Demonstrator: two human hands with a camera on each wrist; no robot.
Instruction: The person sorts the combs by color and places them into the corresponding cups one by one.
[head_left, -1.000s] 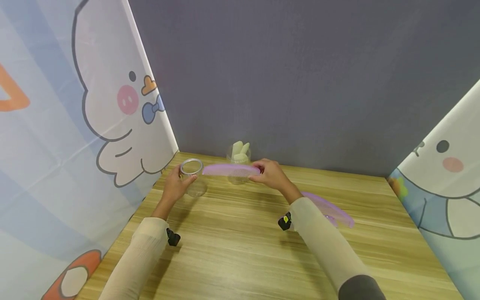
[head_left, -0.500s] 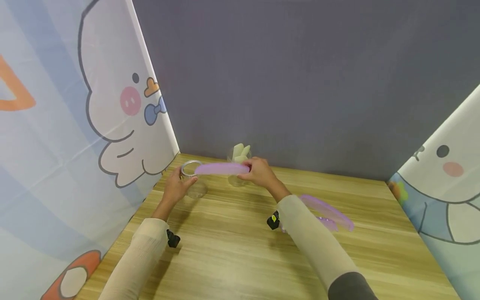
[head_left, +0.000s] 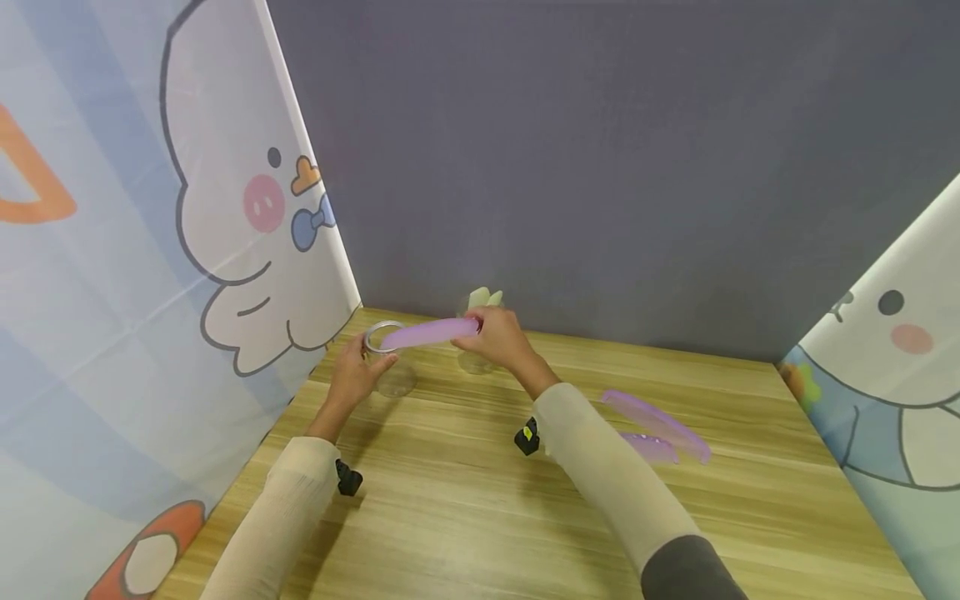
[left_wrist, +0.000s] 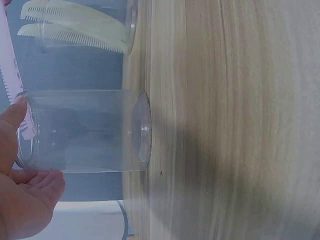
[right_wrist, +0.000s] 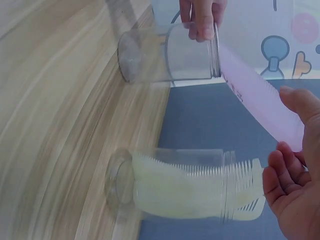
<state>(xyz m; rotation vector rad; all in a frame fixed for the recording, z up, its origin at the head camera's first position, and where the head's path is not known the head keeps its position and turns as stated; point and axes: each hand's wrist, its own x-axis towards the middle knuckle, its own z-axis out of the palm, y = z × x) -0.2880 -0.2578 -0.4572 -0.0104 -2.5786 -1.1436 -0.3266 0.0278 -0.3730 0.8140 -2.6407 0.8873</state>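
My left hand (head_left: 351, 372) grips a clear plastic jar (left_wrist: 85, 131) near its rim, thumb on one side and fingers on the other. The jar stands upright on the wooden table. A purple comb (head_left: 431, 333) is pinched at one end by my right hand (head_left: 498, 338). Its other end reaches over to the jar's mouth, and in the left wrist view the toothed tip shows just inside the rim. Beside this jar stands a second clear jar (right_wrist: 120, 185) holding pale green combs (right_wrist: 175, 192), partly hidden behind my right hand in the head view.
Two more purple combs (head_left: 658, 425) lie on the table (head_left: 450, 500) at the right, beyond my right forearm. A dark grey panel (head_left: 570, 167) rises along the back edge. Cartoon-printed cloth (head_left: 135, 333) closes off the left side, with similar cloth on the right.
My right hand has moved left with the purple comb, bringing its far end from beside the jar to over the mouth, now angled downward. The left hand and jar have stayed put.
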